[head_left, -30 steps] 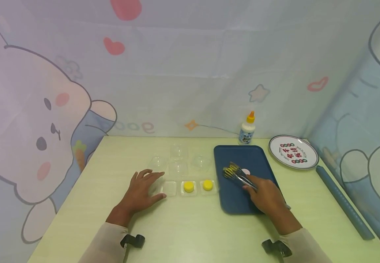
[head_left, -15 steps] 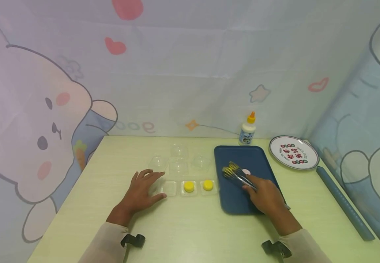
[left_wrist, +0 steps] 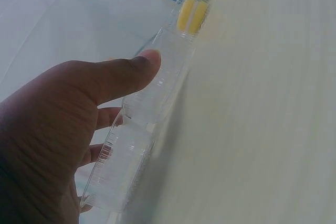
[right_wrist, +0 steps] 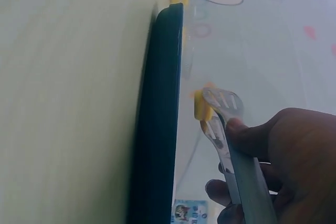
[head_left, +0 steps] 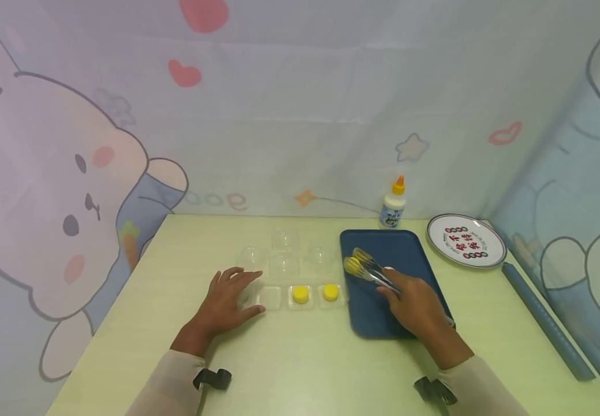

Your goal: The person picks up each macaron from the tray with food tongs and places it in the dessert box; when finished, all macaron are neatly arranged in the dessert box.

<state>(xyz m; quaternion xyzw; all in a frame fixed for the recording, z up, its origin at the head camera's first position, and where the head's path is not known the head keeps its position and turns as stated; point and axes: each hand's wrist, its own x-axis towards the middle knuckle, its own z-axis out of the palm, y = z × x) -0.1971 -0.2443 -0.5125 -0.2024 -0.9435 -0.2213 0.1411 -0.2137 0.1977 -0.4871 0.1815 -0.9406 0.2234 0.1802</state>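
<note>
My right hand (head_left: 416,300) grips metal tongs (head_left: 382,279) above the dark blue tray (head_left: 377,320). A yellow macaron (right_wrist: 201,104) is pinched between the tong ends in the right wrist view. Around the left end of a clear plastic tray (head_left: 270,297), my left hand (head_left: 224,303) lies with its thumb at the front edge and its other fingers behind. Two yellow macarons sit in that tray's right compartments, a left one (head_left: 300,294) and a right one (head_left: 330,292). Beside the left hand's thumb one compartment holds nothing; the leftmost part is largely covered by the hand.
Clear domed lids (head_left: 284,264) stand in a group behind the plastic tray. A glue bottle (head_left: 392,205) is upright at the back, a round plate (head_left: 466,241) to its right. Along the right edge lies a long blue-grey bar (head_left: 546,320). A printed cloth (head_left: 300,144) rises behind.
The tongs have come up slightly from the blue tray with the yellow macaron between their ends. A pink round piece near the right hand is now mostly hidden. The left hand stays put.
</note>
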